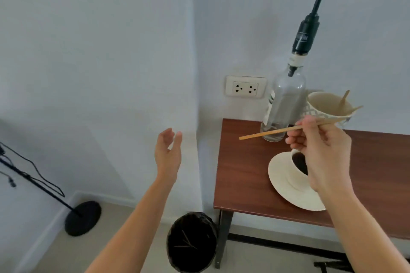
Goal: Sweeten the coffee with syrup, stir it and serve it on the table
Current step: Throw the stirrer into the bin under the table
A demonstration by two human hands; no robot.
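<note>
Wooden and thin, the stir stick (277, 131) in your right hand (321, 153) weighs almost nothing but could snap; your fingers (295, 139) pinch it near its far end, above the coffee cup (297, 168). That cup sits on its saucer (281, 182) on the table (244, 179), likely fragile and spill-prone: lift by the saucer rim. Your left hand (167, 155) hangs released, well apart.

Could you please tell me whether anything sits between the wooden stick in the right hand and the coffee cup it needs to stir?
Nothing visible does. The right hand holds the stick in the air above the coffee cup, whose dark surface is open; only the hand itself covers part of the cup from this view.
</note>
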